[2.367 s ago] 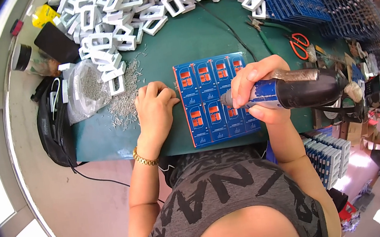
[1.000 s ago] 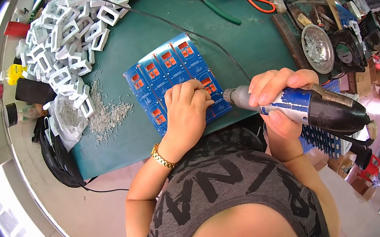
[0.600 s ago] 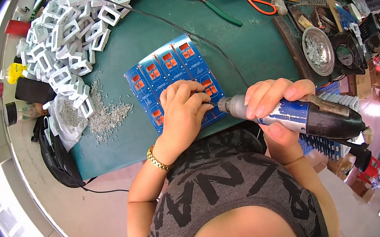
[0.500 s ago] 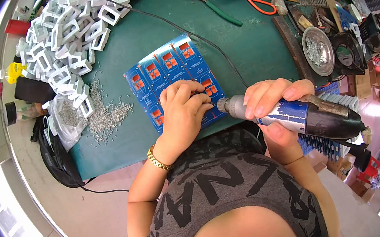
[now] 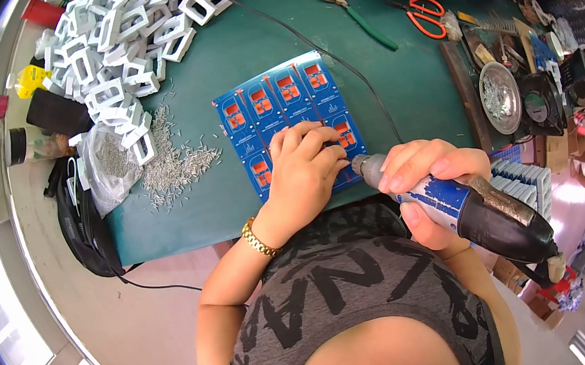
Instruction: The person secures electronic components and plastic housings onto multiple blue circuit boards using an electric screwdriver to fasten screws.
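Note:
A blue circuit board panel (image 5: 277, 119), with orange-red patches in several sections, lies at a slight tilt on the green work table. My left hand (image 5: 303, 170) rests on its lower right part, fingers bent and pressed together. Whatever sits between the fingertips is hidden or too small to make out. A blue and black electric screwdriver (image 5: 446, 199) is wrapped in my right hand (image 5: 431, 171). Its grey nose points left and comes close to the left fingertips at the panel's right edge. The bit's tip cannot be made out.
White plastic frames (image 5: 116, 50) are heaped at the far left, beside loose small metal pins (image 5: 176, 164) and a clear bag (image 5: 109, 166). Green-handled cutters (image 5: 367, 21), orange-handled scissors (image 5: 427, 17) and a metal dish (image 5: 500, 97) lie farther right. A black cord (image 5: 319, 50) crosses the table.
The screwdriver's rear end has swung downward, so the tool tilts more steeply. The whole view has shifted, placing table items further right. My left hand stays on the panel.

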The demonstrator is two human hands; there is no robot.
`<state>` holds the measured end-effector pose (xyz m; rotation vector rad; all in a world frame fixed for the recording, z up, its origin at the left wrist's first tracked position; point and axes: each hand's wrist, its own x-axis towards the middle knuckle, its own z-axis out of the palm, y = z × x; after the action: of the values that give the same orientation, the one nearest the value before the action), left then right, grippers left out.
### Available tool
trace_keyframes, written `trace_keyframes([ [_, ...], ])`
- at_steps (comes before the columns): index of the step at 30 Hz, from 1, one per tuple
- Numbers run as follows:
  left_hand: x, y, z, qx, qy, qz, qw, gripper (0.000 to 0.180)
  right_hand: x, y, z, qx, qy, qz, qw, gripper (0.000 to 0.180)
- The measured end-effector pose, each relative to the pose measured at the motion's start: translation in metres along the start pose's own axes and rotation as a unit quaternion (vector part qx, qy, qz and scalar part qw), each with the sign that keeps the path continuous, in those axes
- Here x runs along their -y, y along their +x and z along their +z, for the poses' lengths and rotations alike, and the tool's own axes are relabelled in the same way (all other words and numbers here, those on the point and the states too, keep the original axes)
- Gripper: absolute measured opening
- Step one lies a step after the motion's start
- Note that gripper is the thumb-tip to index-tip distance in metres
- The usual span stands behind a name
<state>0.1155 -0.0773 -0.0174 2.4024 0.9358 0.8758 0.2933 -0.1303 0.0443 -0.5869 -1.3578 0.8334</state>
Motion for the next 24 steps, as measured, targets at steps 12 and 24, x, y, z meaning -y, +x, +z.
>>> trace_keyframes([
  [12, 0.078, -0.030, -0.078, -0.115, 0.237, -0.302, 0.916, 0.018, 0.001, 0.021, 0.017, 0.020, 0.045, 0.092, 0.995, 0.040],
  [24, 0.084, -0.028, -0.074, -0.140, 0.126, -0.255, 0.948, 0.010, -0.019, 0.031, 0.014, 0.113, 0.050, 0.052, 0.991, 0.043],
])
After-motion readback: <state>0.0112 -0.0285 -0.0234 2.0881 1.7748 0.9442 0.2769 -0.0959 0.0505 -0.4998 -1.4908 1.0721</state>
